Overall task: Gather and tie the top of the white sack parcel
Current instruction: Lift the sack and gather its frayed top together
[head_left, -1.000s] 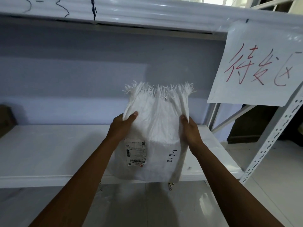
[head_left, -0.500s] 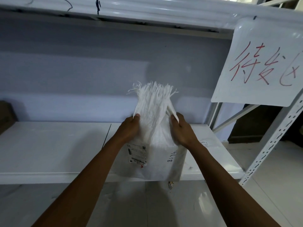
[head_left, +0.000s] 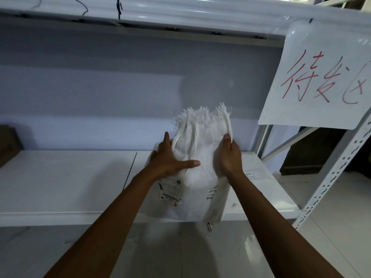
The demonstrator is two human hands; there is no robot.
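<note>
White sack parcel (head_left: 200, 177): stood on shelf (head_left: 70, 177), between both hands. Left hand (head_left: 170, 157) flat, fingers spread, pressing its side; right hand (head_left: 230, 155) pinched frayed top (head_left: 202, 117). Neck likely wanted tighter bunching before tying.

Left of the white sack parcel (head_left: 202, 171) the shelf board (head_left: 70, 177) runs open a long way, up to a brown box (head_left: 8, 145) at the far end. Above the sack's frayed top there is free air up to the upper shelf (head_left: 160, 13). Right of the sack it gets tight: a hanging sign (head_left: 321, 77), a slanted brace (head_left: 289, 145) and the perforated post (head_left: 341, 171) crowd in. Behind the sack stands the wall (head_left: 120, 87); the left hand (head_left: 170, 159) and right hand (head_left: 230, 155) take up its two flanks
</note>
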